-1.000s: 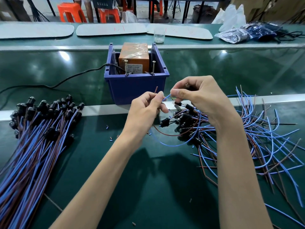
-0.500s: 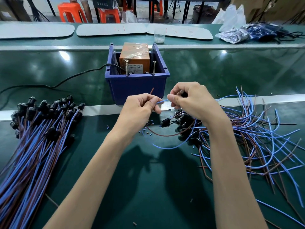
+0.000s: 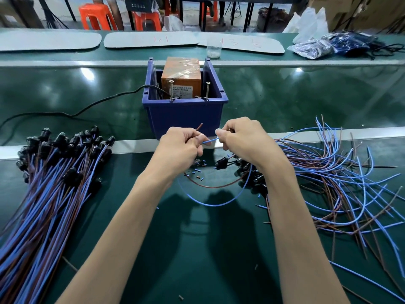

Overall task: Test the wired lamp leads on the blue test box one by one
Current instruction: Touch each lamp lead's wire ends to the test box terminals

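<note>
Pinching blue wire with both hands: left hand, right hand; glossy green bench (orange stools behind).

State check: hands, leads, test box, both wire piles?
left hand: grips brown lead and blue lead
right hand: pinches blue lead end
brown lead: tip up, off the screws
blue lead: stretched between hands
blue test box: upright, two screws bare, untouched
left bundle: lying aligned
right pile: loose, tangled

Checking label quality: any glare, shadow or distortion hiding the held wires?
Head view: lamp glare spots the green belt beside the blue test box; arm shadows cross the looped blue wire; wide-angle bows the far rail; left hand and right hand sharp.
</note>
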